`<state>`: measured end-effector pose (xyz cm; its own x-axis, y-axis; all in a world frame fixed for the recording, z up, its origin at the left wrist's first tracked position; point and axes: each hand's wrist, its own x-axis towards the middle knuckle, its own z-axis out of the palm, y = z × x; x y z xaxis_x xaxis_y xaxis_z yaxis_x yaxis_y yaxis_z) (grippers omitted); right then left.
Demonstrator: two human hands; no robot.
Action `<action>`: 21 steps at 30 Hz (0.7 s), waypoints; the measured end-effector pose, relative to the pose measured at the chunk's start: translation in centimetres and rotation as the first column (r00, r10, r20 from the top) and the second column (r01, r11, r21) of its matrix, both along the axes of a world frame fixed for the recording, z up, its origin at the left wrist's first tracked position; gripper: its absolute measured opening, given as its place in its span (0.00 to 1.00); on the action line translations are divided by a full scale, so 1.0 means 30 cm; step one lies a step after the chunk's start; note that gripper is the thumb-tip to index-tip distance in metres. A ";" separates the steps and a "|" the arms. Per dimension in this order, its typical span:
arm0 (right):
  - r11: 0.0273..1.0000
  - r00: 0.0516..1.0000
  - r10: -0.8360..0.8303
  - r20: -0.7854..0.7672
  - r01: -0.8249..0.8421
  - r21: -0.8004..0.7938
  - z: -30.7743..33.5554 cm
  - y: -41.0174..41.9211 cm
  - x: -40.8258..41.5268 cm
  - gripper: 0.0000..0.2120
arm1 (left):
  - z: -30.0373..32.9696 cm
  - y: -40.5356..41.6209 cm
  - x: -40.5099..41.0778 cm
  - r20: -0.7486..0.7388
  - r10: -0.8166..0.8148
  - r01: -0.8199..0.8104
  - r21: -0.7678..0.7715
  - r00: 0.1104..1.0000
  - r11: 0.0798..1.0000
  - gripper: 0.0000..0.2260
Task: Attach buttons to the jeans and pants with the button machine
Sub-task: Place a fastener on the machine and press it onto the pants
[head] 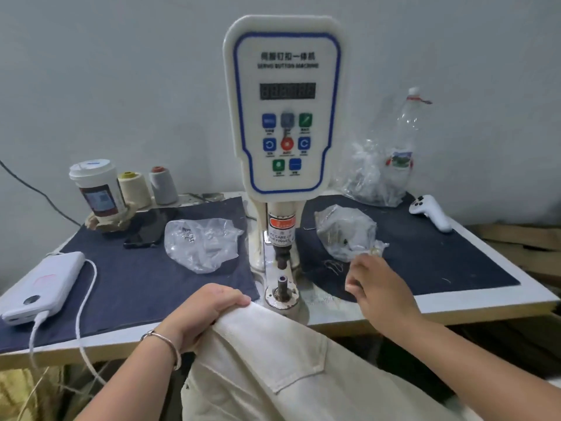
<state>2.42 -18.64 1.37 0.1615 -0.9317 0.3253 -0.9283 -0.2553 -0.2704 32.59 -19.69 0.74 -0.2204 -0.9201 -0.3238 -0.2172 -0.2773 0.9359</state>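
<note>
**Cream pants held at the button machine, right hand by the button bag**

The left hand (202, 308) is gripping the top edge of the cream pants (273, 369), fingers curled over the fabric, just near and left of the machine's lower die (283, 291). The pants are lying at the near edge of the table (485, 302) and hanging toward the viewer, a back pocket facing up. A thin bracelet (165, 344) is sitting on the left wrist.

The right hand (379, 287) is hovering over the dark cloth (425, 247) to the right of the machine, fingers bent, its tips near the clear plastic bag (346, 232) of small parts; whether it is pinching anything I cannot tell, as the hand is blurred.

The button machine (285, 104) is standing at the middle of the table, its white control panel facing the viewer and the punch hanging above the die with a gap between them.

Left of the machine another crumpled plastic bag (202, 243) is lying on the cloth, with a black phone (148, 229) beyond it. At the far left a lidded paper cup (95, 186) and two thread cones (148, 186) are standing. A white power bank (42, 287) with its cable is lying at the near left. At the far right a plastic bottle (403, 138) is standing in a bag, beside a white controller (431, 212).
</note>
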 end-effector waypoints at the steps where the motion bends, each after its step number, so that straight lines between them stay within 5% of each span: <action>1: 0.999 0.999 -0.037 -0.013 0.037 0.005 -0.016 -0.037 -0.030 0.06 | 0.003 0.000 -0.003 0.004 0.003 -0.003 0.007 1.000 1.000 0.17; 8: 0.997 0.997 0.041 -0.071 -0.045 -0.065 -0.121 -0.122 -0.072 0.08 | 0.010 -0.001 -0.019 0.020 0.026 -0.026 -0.003 0.999 1.000 0.14; 14: 0.992 0.999 0.027 0.029 -0.024 -0.120 -0.142 -0.113 -0.087 0.06 | 0.010 0.000 -0.023 0.034 0.042 -0.042 -0.002 0.999 0.999 0.19; 21: 0.986 0.993 0.025 0.113 -0.006 -0.165 -0.149 -0.105 -0.089 0.03 | -0.001 -0.005 -0.019 0.038 0.053 -0.054 0.001 0.998 0.999 0.13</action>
<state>-0.25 -21.79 -3.09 0.1280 -0.8617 0.4909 -0.8893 -0.3189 -0.3278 32.03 -19.84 0.70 -0.1583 -0.9295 -0.3330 -0.2377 -0.2914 0.9266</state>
